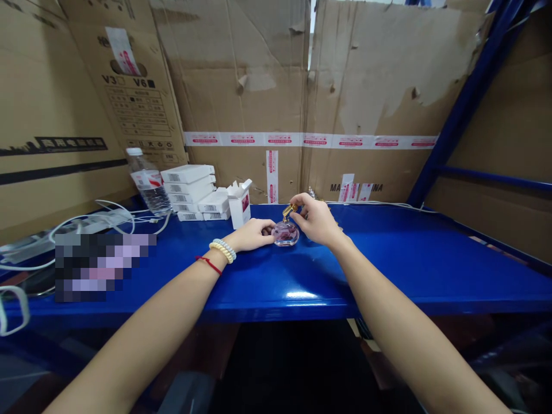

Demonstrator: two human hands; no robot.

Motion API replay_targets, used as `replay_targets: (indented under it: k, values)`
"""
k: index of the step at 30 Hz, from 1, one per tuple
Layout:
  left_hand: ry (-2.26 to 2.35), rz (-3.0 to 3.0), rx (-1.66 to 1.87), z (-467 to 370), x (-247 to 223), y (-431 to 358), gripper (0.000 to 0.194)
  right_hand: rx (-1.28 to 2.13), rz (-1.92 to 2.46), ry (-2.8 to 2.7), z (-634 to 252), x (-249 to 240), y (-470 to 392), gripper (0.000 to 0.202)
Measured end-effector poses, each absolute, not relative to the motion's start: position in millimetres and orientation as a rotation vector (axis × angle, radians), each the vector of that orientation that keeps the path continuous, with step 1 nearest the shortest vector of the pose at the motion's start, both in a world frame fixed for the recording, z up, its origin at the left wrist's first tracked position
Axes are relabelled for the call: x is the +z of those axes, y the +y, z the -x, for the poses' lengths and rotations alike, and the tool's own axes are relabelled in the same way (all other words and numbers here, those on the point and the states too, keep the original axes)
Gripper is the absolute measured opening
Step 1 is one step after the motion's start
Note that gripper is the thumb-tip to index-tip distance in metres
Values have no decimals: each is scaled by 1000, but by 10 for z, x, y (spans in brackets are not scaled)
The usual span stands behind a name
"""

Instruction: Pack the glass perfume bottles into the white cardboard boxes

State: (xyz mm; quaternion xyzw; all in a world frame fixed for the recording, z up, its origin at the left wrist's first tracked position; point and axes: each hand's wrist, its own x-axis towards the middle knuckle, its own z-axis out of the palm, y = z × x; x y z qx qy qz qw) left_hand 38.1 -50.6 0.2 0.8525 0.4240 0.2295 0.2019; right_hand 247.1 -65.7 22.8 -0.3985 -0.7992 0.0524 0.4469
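Item, perfume bottle [286,234]: one, glass, pinkish, upright on the blue desk [401,270], about midway between its left and right ends, set back from the front edge.
Item, gold cap [290,210]: one, tilted at the bottle's neck; whether it is seated, cannot tell.
Your right hand [318,219]: fingers and thumb pinched together on the gold cap.
Your left hand [251,234]: fingers part-curled at the bottle's left side; whether they grip it, cannot tell. Hair ties [223,250] and a red string [209,264] at that wrist.
Toward the desk's back edge, left of your hands: one white box [240,206], flaps open; then stacked white boxes [190,190]; then a water bottle [149,183], upright.
At the desk's left end: white cables [64,225].
Behind the back edge: cardboard [250,75], taped.
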Motion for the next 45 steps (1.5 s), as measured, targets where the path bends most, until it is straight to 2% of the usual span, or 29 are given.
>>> replay_targets:
  k: [4,8,15,23,33,36,40,43,45]
  values:
    - [1186,-2400,634,-392,24,-530,32,140,977,-2023,-2453,231,-664,23]
    - [1196,-2424,625,-386,23,-516,31,171,960,-2120,-2456,206,-645,32]
    - [1178,-2419,674,-377,25,-508,39,165,970,-2168,-2479,178,-623,43]
    - [1199,-2463,628,-372,13,-503,34,121,950,-2252,-2480,178,-634,46]
    - [1205,-2476,636,-381,10,-506,35,289,966,-2227,-2473,151,-605,46]
    - [1195,-2462,828,-367,42,-517,33,291,962,-2226,-2463,155,-602,44]
    - [1290,-2456,1306,-331,97,-528,19,272,996,-2228,-2451,139,-586,42]
    - [1525,-2342,1711,-278,108,-494,8,244,1014,-2242,-2447,122,-580,42]
    - [1736,-2149,1992,-221,102,-444,12,220,1026,-2254,-2440,116,-589,43]
